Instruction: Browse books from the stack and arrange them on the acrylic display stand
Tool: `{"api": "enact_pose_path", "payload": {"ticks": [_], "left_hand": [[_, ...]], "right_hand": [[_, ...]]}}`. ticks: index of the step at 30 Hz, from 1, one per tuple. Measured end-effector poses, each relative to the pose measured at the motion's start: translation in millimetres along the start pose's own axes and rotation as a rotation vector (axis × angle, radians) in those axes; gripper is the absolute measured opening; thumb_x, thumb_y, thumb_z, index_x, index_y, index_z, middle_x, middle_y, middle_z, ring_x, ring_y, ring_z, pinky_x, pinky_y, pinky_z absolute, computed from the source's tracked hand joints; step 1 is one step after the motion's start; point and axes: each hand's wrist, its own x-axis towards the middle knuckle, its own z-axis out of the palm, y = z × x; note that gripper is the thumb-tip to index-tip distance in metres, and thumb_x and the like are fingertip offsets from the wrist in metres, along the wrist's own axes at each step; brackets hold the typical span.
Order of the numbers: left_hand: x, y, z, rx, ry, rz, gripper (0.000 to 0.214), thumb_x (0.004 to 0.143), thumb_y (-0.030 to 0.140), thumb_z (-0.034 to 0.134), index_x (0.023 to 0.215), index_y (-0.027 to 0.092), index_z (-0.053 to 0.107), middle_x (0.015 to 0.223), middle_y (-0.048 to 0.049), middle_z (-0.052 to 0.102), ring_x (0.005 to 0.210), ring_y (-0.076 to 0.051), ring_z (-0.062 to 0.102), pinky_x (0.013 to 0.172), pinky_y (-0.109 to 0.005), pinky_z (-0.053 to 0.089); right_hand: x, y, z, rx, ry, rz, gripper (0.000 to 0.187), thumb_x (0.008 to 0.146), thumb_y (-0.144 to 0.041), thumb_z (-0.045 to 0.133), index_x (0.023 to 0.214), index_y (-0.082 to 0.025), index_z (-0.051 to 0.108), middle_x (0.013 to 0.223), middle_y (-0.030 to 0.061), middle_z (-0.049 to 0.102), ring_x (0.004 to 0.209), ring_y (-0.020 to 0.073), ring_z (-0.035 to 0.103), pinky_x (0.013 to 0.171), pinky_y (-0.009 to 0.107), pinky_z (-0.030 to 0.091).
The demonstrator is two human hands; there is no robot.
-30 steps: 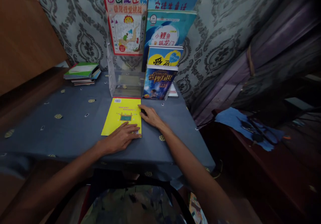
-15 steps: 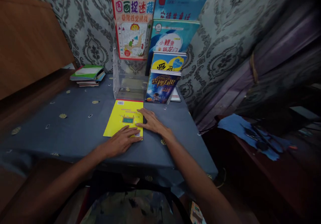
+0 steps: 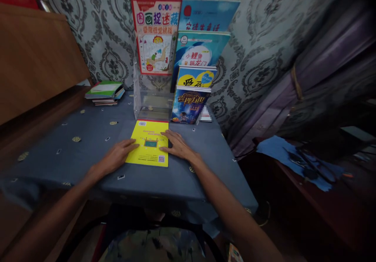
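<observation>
A yellow book (image 3: 149, 154) lies flat on the cloth-covered table, a barcode at its top and a small chalkboard picture in its middle. My left hand (image 3: 119, 154) rests at its left edge, fingers stretched onto the cover. On the right edge lies my right hand (image 3: 178, 144), thumb and fingers apart and touching the cover. Right behind the book stands a clear display rack (image 3: 152, 111). Its upper left holds a red-bordered picture book (image 3: 158, 38); its right side carries several books in tiers, with a dark blue book (image 3: 189, 107) at the front.
A stack of books (image 3: 105, 91) sits on the table's (image 3: 96, 132) back left, near a wooden cabinet (image 3: 38, 50). To the right, a lower dark red surface (image 3: 293, 187) holds a blue cloth (image 3: 273, 148) with glasses or similar items. Patterned wallpaper and a tied curtain (image 3: 282, 97) stand behind.
My left hand has moved from the book's lower right part to its left edge, uncovering a QR code. My right hand stays on the right edge. The view has tilted slightly up.
</observation>
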Motion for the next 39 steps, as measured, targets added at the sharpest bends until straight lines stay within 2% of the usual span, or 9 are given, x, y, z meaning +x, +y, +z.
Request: {"api": "enact_pose_path", "payload": {"ticks": [4,9,13,18,25,29,33,36,39], "left_hand": [[7.9,-21.8,-12.0,0.118,-0.067,-0.048,0.059,0.092,0.008,0.034,0.146,0.028,0.05,0.153,-0.0063,0.049,0.141,-0.027,0.045,0.11,-0.046,0.043],[21.1,-19.9,-35.2,0.15,-0.161,0.032,0.048,0.099,0.021,0.032,0.138,0.028,0.059,0.147,-0.0053,0.056,0.138,-0.026,0.048,0.109,-0.043,0.043],[21.3,-18.0,-42.4,0.11,-0.182,0.064,0.045,0.101,0.028,0.033,0.136,0.029,0.061,0.147,-0.0044,0.056,0.142,-0.025,0.044,0.112,-0.042,0.041],[6.9,-20.5,-31.2,-0.035,-0.165,0.109,0.044,0.104,0.041,0.034,0.137,0.029,0.06,0.15,-0.0028,0.053,0.144,-0.022,0.041,0.115,-0.043,0.04],[-12.0,-15.9,-20.6,-0.115,-0.118,0.158,0.038,0.103,0.042,0.041,0.131,0.031,0.064,0.145,-0.005,0.057,0.137,-0.022,0.049,0.117,-0.046,0.036],[-17.6,-3.0,-17.1,-0.136,-0.053,0.193,0.034,0.102,0.043,0.046,0.126,0.033,0.068,0.135,-0.0064,0.061,0.13,-0.023,0.053,0.111,-0.043,0.043],[-21.7,9.0,-4.6,-0.123,0.05,0.172,0.035,0.1,0.045,0.048,0.126,0.031,0.068,0.123,-0.0081,0.063,0.12,-0.024,0.057,0.104,-0.041,0.048],[-22.6,11.8,5.2,-0.098,0.101,0.14,0.038,0.099,0.048,0.05,0.128,0.03,0.066,0.129,-0.01,0.061,0.124,-0.025,0.055,0.109,-0.045,0.044],[-20.5,9.9,11.9,-0.074,0.096,0.114,0.042,0.098,0.049,0.05,0.134,0.029,0.061,0.142,-0.0108,0.056,0.137,-0.028,0.047,0.116,-0.052,0.034]], "right_hand": [[0.1,-0.1,1.1,-0.006,0.006,0.009,0.072,0.091,-0.059,0.058,0.149,-0.019,0.044,0.158,0.0185,0.039,0.15,0.0306,0.031,0.12,0.055,0.024],[-1.1,-1.0,-1.1,0.004,0.011,0.007,0.068,0.091,-0.056,0.06,0.148,-0.023,0.046,0.157,0.0161,0.041,0.149,0.031,0.033,0.12,0.056,0.025],[-1.3,-3.4,-2.5,0.02,0.005,0.024,0.064,0.093,-0.049,0.059,0.147,-0.019,0.047,0.157,0.0181,0.04,0.149,0.0309,0.032,0.121,0.055,0.024],[0.2,-6.9,-4.6,0.034,-0.004,-0.002,0.052,0.098,-0.037,0.05,0.146,-0.018,0.048,0.155,0.0174,0.044,0.149,0.0283,0.034,0.121,0.055,0.024],[13.3,-17.0,-12.5,0.013,-0.015,-0.066,0.048,0.096,-0.031,0.049,0.142,-0.017,0.053,0.145,0.0146,0.056,0.14,0.027,0.047,0.117,0.05,0.034],[33.6,-27.3,-11.7,-0.057,-0.063,-0.068,0.047,0.095,-0.032,0.05,0.14,-0.021,0.056,0.146,0.0106,0.056,0.136,0.028,0.052,0.115,0.049,0.037],[58.4,-40.5,-3.8,-0.093,-0.111,-0.061,0.046,0.095,-0.031,0.05,0.14,-0.024,0.055,0.147,0.0074,0.056,0.133,0.0273,0.055,0.113,0.046,0.041],[75.8,-53.4,5.3,-0.125,-0.118,-0.103,0.045,0.095,-0.028,0.05,0.139,-0.02,0.056,0.147,0.0095,0.056,0.138,0.0261,0.049,0.117,0.045,0.035],[91.0,-66.8,13.9,-0.157,-0.111,-0.169,0.043,0.096,-0.026,0.049,0.138,-0.018,0.055,0.144,0.0114,0.057,0.135,0.0241,0.051,0.119,0.045,0.032]]}}
